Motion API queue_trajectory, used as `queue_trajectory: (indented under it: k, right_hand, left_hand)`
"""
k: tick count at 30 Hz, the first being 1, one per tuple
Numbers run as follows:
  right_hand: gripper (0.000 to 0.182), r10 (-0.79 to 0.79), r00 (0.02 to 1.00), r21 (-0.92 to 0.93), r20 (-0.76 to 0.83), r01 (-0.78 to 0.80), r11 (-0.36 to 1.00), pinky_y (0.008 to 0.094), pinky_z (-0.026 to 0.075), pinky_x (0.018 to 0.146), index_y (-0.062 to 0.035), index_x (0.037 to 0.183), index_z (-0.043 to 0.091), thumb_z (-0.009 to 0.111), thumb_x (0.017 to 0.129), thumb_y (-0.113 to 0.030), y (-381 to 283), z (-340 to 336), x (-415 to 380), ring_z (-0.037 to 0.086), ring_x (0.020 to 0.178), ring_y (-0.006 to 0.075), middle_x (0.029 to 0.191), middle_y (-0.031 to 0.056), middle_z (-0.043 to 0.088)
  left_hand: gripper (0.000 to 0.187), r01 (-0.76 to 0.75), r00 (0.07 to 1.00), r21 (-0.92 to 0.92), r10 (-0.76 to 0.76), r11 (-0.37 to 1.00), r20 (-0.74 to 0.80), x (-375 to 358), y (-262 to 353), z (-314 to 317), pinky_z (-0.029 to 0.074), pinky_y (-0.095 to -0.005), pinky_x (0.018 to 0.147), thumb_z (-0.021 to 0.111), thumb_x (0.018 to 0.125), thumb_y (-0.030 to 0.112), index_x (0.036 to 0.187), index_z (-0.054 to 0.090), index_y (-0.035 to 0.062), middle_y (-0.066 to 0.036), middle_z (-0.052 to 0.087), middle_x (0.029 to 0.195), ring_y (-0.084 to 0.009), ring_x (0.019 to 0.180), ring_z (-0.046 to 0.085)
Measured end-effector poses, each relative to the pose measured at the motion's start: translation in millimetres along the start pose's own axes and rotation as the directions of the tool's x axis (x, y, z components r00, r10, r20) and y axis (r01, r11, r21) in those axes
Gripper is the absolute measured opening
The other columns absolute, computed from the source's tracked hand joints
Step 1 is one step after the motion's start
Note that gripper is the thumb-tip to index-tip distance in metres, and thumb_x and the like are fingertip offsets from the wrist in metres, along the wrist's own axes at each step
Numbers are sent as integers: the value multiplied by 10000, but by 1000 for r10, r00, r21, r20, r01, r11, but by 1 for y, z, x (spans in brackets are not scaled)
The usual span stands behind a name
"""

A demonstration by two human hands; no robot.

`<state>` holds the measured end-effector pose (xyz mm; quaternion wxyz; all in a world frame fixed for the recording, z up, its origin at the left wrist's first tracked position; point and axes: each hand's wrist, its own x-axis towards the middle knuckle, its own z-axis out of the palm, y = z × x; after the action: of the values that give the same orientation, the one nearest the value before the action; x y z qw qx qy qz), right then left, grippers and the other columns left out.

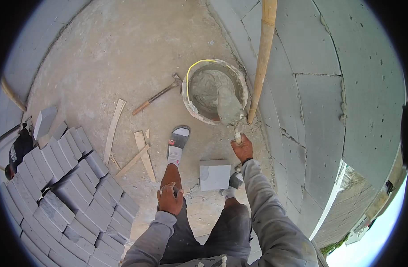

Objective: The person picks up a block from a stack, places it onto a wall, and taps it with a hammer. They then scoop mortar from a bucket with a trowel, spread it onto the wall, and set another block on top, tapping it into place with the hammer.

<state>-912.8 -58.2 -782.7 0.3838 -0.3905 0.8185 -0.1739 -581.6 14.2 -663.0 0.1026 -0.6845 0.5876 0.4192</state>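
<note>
My right hand is wrapped round the handle of a trowel, whose blade is coated in wet grey mortar. The blade reaches over the near right rim of a round bucket with a yellow edge strip. Wet mortar lies inside the bucket. Over my left knee is my left hand, holding nothing, its fingers apart. A grey block sits on the floor between my feet, close to my right foot.
Stacked grey blocks fill the lower left, with a black bag beside them. A hammer and wood strips lie on the floor. A bamboo pole leans by the block wall at right.
</note>
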Motion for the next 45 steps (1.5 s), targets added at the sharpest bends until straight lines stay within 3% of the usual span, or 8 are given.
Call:
queue_trajectory:
  k: [7, 9, 14, 17, 25, 27, 30, 45]
  right_hand:
    - [221, 257, 932, 422, 255, -346, 838, 304, 433, 460, -45, 862, 592, 682, 703, -168, -52, 4, 27, 510, 470, 153, 615, 40, 558]
    - [178, 161, 907, 553, 388, -369, 747, 277, 396, 398, -46, 857, 591, 669, 724, -135, -68, -34, -6, 471, 414, 115, 566, 12, 502]
    - [183, 80, 866, 570, 493, -391, 722, 275, 399, 400, -38, 851, 568, 673, 739, -138, -74, -172, -112, 479, 423, 121, 558, 22, 502]
    - [190, 36, 877, 605, 479, -359, 710, 268, 401, 405, -37, 854, 569, 675, 746, -152, -47, -261, -190, 478, 425, 116, 574, 22, 511]
    - [244, 207, 965, 365, 164, -254, 896, 336, 454, 525, -21, 864, 575, 659, 711, -191, 44, -447, -326, 570, 558, 190, 666, 85, 586]
    - [276, 11, 956, -225, -294, -80, 971, 402, 476, 645, -23, 905, 563, 627, 700, -197, 53, -466, -322, 620, 711, 306, 752, 159, 626]
    - [249, 60, 899, -317, -433, -214, 924, 462, 467, 706, -60, 927, 535, 594, 712, -171, 59, -483, -318, 599, 795, 376, 839, 195, 624]
    - [359, 368, 776, -318, -512, -569, 758, 426, 511, 660, -125, 1017, 477, 620, 687, -121, 252, -470, -501, 626, 804, 315, 883, 126, 577]
  left_hand:
    - [458, -56, 995, 71, 62, 996, -78, -7, -1, -1, 242, -571, 983, 542, 837, 351, 1184, 492, 56, -119, 561, 1141, -278, 1011, 554]
    - [464, -52, 997, 111, 58, 992, -58, -10, 9, -2, 211, -594, 1003, 511, 851, 363, 1201, 477, 60, -108, 509, 1224, -283, 1161, 462]
    - [435, -221, 963, 166, 242, 961, -118, -32, 38, -4, 244, -595, 979, 534, 844, 333, 1179, 492, 58, -133, 521, 1197, -297, 1105, 502]
    - [414, -129, 954, 217, 181, 968, -240, -58, 54, -6, 338, -528, 936, 563, 830, 316, 1137, 521, 40, -169, 555, 1131, -332, 1036, 540]
    - [431, -59, 934, 18, 62, 998, -351, -159, 99, 35, 431, -405, 865, 594, 812, 309, 1106, 552, -3, -221, 575, 1080, -357, 993, 562]
    - [444, -135, 956, -50, 117, 990, -267, -174, 106, 54, 430, -395, 873, 606, 807, 318, 1104, 556, -8, -221, 575, 1086, -357, 994, 562]
    - [458, -222, 950, -9, 214, 975, -226, -201, 131, 54, 430, -388, 874, 618, 799, 325, 1099, 558, -15, -216, 586, 1068, -352, 992, 565]
    - [384, -257, 915, 219, 310, 941, -259, -212, 184, 3, 458, -371, 832, 590, 832, 293, 1074, 573, -5, -190, 625, 1006, -312, 933, 605]
